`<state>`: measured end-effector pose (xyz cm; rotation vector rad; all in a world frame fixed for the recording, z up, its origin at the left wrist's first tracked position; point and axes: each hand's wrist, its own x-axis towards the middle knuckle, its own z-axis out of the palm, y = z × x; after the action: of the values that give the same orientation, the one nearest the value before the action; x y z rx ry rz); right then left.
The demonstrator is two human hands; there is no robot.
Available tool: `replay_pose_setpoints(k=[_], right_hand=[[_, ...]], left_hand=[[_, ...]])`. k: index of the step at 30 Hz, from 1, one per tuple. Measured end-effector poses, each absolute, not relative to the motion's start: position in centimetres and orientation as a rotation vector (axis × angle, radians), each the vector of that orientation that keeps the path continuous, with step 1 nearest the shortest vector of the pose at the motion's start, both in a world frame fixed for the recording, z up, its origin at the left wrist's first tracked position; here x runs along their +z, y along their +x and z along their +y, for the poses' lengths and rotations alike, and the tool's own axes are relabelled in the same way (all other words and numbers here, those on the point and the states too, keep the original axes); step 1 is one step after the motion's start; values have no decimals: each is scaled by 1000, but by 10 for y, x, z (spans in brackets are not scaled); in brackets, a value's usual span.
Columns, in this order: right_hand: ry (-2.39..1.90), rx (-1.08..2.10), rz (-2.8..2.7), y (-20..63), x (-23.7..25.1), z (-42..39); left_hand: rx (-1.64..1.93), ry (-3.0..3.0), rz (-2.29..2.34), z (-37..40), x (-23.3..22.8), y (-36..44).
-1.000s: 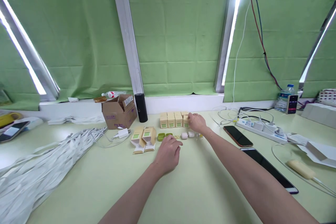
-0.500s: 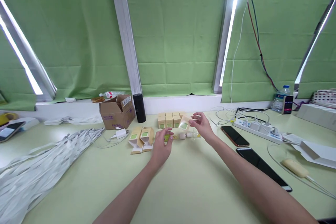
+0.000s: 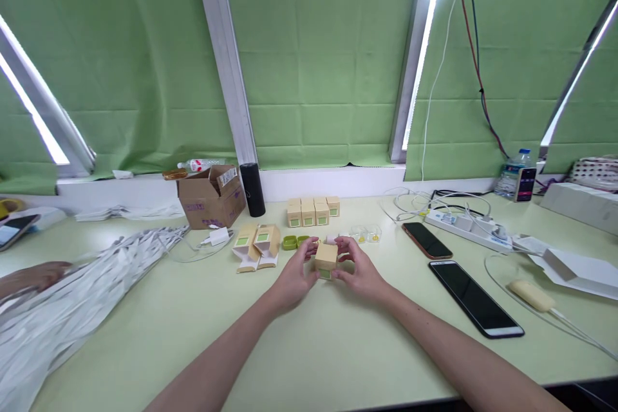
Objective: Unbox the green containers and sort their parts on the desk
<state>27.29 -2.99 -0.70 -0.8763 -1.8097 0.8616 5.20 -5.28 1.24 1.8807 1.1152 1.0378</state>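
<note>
Small tan box [image 3: 326, 260], held between both hands just above the middle of the bench [image 3: 338, 347].
The left hand [image 3: 292, 275] grips its left side and the right hand [image 3: 360, 273] its right side, fingers [image 3: 344, 246] of each curled around it; a green label shows on its near face. Farther off, a row of four like boxes [image 3: 313, 211] stands near the sill, two opened cartons [image 3: 255, 246] lie to the left, and green caps [image 3: 294, 242] and clear shells [image 3: 365, 234] sit just beyond the hands. A cardboard box [image 3: 210, 205] and black cylinder [image 3: 252, 189] stand far left, two phones [image 3: 454, 273] lie right, and another person's hand [image 3: 33, 275] rests at the left edge on white strips [image 3: 82, 296].
</note>
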Motion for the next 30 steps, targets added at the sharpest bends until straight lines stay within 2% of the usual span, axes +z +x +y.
replay_pose_setpoints(k=[6, 18, 26, 30], right_hand=[[-977, 763, -1899, 281, -10, -25], [-993, 802, -1955, 288, -11, -18], [-1287, 558, -1986, 293, -7, -15], [-1245, 526, -1992, 293, -4, -17]], left_hand=[[1049, 1900, 1079, -50, 7, 51], [1094, 1969, 1198, -50, 6, 49], [1144, 2012, 1374, -48, 9, 47], [1135, 2012, 1397, -48, 10, 47]])
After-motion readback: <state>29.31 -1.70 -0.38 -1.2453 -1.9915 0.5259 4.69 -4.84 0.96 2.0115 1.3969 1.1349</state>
